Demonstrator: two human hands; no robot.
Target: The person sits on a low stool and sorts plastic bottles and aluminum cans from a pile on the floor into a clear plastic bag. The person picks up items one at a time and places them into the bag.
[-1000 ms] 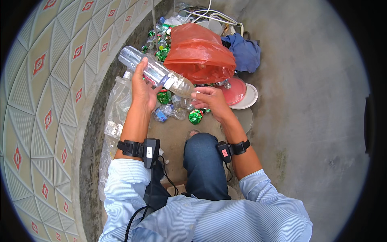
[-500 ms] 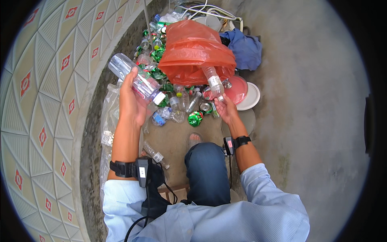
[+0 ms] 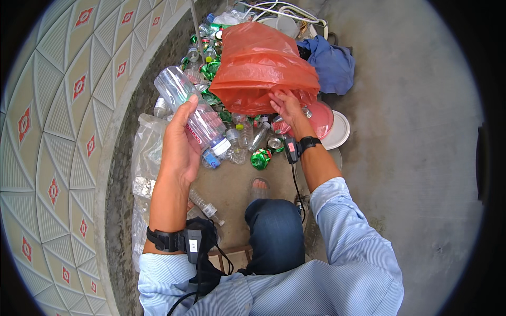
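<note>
My left hand (image 3: 182,139) is wrapped round a large clear plastic bottle (image 3: 179,89), which tilts with its white cap toward the lower right. At the front edge of a red plastic bag (image 3: 258,58), the fingers of my right hand (image 3: 287,105) are bent against the film and appear to pinch it. What lies inside the bag is hidden. Below the bag, a crushed green can (image 3: 260,159) lies near several clear bottles, among them a slim clear bottle (image 3: 259,136).
Crushed cans and bottles pile up left of the bag. A blue cloth (image 3: 332,66), a white round lid (image 3: 337,131) and a pink lid (image 3: 321,118) lie to the right. Clear plastic sheeting (image 3: 145,158) runs along the curb; a bottle (image 3: 206,206) lies near my left forearm.
My right hand has moved up to the bag's edge. The small clear bottle it held by the cap is out of sight. My left hand has shifted slightly right with the large bottle.
</note>
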